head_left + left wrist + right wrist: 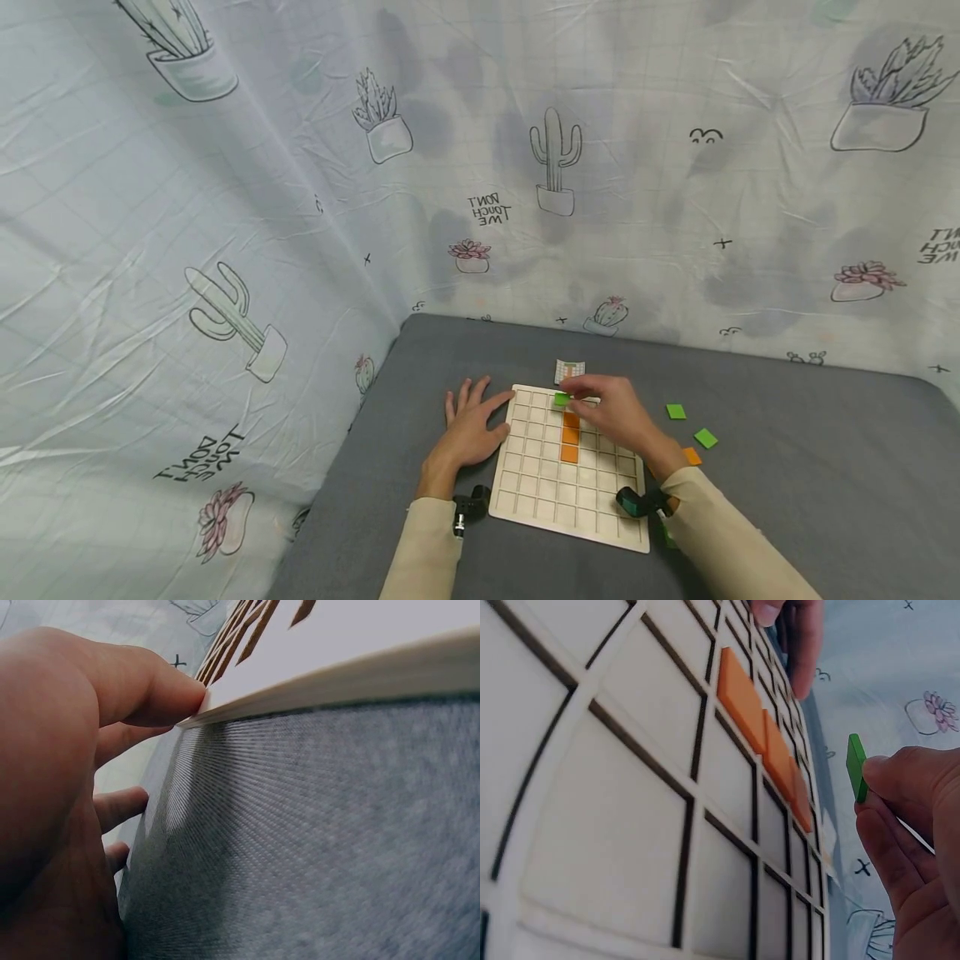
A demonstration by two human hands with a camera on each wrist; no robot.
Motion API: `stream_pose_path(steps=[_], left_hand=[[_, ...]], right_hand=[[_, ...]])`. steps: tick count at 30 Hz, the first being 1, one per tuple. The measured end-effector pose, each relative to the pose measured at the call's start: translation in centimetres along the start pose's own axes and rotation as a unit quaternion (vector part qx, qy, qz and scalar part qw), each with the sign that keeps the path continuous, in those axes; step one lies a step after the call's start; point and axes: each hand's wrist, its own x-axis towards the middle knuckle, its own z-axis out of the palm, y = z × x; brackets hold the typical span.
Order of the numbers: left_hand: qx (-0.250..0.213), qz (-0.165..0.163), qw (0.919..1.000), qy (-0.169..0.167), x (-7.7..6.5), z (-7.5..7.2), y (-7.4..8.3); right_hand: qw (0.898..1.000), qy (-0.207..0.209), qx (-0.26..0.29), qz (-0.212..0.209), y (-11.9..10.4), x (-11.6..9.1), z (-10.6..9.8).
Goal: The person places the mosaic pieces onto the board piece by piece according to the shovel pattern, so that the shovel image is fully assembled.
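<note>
A pale wooden grid board (525,479) lies on the grey table. My left hand (467,435) rests at its left edge with fingers spread; in the left wrist view the thumb (169,690) touches the board's rim. Between thumb and fingers, my right hand (613,410) pinches a green square tile (562,400) near the far edge of the board. The right wrist view shows this green tile (856,769) on edge, raised off the grid. Three orange tiles (570,452) sit in one column of cells, just nearer to me than the green tile.
Behind the board lies a small printed card (570,367), partly covered by the right hand. Loose green tiles (676,412) and an orange tile (692,456) lie to the right, some partly hidden by the right arm. A cactus-print curtain (637,167) hangs behind the table.
</note>
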Motion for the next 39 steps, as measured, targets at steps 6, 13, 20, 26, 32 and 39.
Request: stream_pose_path(steps=[6, 13, 20, 26, 32, 39], left_hand=[[-0.005, 0.0, 1.0, 0.003, -0.1, 0.0, 0.0], [-0.014, 0.004, 0.9999, 0.009, -0.2, -0.1, 0.2], [-0.017, -0.003, 0.9998, 0.007, -0.2, -0.2, 0.3], [-0.015, 0.0, 0.9999, 0.005, -0.2, -0.3, 0.2], [-0.014, -0.001, 0.9999, 0.005, -0.2, -0.4, 0.3], [-0.017, 0.0, 0.9998, 0.006, -0.2, -0.3, 0.2]], right_hand=[[1.0, 0.0, -0.004, -0.005, 0.5, 0.5, 0.8], [1.0, -0.003, -0.015, -0.018, 0.9, 0.9, 1.3], [1.0, -0.003, -0.023, -0.02, 0.9, 1.4, 1.7], [0.999, -0.005, -0.029, -0.015, 0.7, 1.4, 2.0], [0.999, -0.005, -0.04, -0.015, 0.6, 1.5, 2.2], [0.999, -0.004, -0.044, -0.012, 0.3, 1.3, 2.2]])
